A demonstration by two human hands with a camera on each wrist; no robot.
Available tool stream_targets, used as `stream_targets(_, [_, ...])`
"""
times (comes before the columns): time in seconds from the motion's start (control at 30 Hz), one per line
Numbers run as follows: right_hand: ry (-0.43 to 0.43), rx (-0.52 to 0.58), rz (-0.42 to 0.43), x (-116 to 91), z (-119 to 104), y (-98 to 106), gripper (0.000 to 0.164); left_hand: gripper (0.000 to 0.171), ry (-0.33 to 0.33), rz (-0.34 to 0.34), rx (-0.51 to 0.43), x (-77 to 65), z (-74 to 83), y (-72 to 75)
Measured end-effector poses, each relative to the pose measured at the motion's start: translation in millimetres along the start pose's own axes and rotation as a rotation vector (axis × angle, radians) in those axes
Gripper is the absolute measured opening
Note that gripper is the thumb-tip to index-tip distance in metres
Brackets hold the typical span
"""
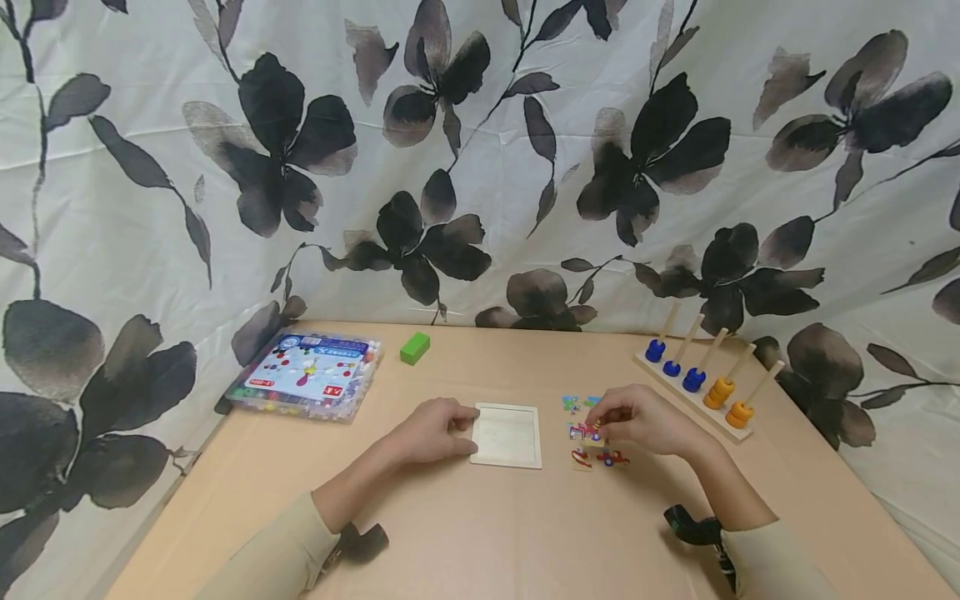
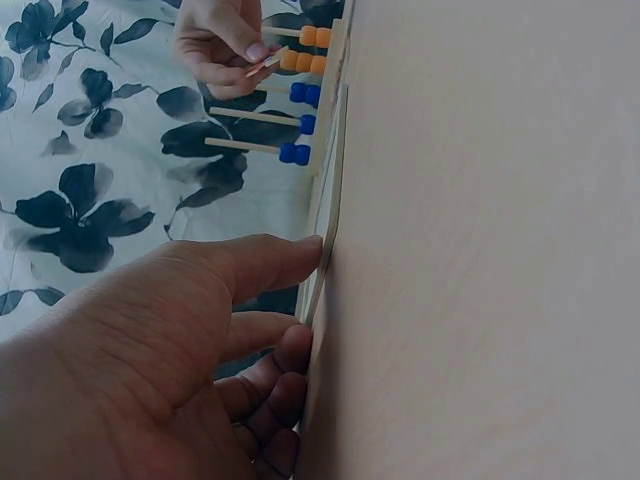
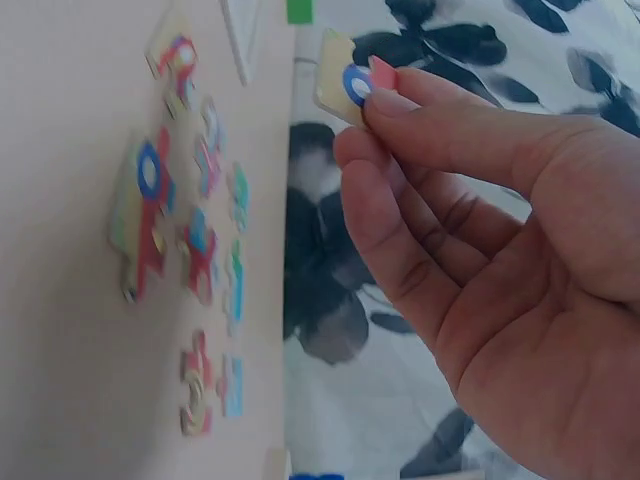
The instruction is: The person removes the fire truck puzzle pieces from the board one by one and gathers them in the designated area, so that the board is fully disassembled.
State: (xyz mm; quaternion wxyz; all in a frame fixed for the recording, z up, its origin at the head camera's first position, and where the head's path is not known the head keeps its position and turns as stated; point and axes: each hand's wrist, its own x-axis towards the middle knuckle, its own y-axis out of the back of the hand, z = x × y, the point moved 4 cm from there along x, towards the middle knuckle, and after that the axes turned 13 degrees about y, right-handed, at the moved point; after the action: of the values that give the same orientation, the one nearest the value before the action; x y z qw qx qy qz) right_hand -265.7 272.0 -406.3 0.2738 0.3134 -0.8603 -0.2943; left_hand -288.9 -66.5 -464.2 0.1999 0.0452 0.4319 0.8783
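Note:
My left hand (image 1: 429, 432) holds the left edge of a shallow, pale wooden puzzle tray (image 1: 507, 435), thumb and finger against its rim. Nothing lies inside the tray. In the right wrist view, my right hand (image 3: 480, 210) pinches a jigsaw piece (image 3: 337, 82) between thumb and fingers; it is cream with a blue ring and some red. That hand hovers over several loose jigsaw pieces (image 1: 613, 457), right of the tray. They carry red, blue and green printing, and the hand partly hides them in the head view.
At the back left lies a clear plastic case (image 1: 311, 371) of colourful beads with a blue label. A green block (image 1: 415, 348) sits near the table's back edge. On the right stands a wooden peg rack (image 1: 693, 392) with blue and orange beads. A floral cloth hangs behind.

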Motion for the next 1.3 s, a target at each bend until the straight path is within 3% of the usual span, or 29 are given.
stream_targets(0.3, [-0.139,-0.057,-0.045,-14.5,6.7,17.5,0.018,0.056,-0.008,0.011,0.006,0.2,-0.4,0.3])
stream_targets(0.63, [-0.100,-0.054,-0.102,-23.0,14.4,23.4,0.022,0.058,-0.001,0.010,0.004,-0.4,-0.4,0.1])
stream_targets(0.83, [-0.151,-0.056,-0.127,-30.2,20.4,29.1,0.019,0.057,0.000,0.015,0.007,-1.3,1.2,1.7])
stream_targets(1.3, [-0.267,0.069,-0.185,-41.7,31.2,32.4,0.018,0.056,-0.011,0.020,0.012,-0.4,-0.3,1.5])
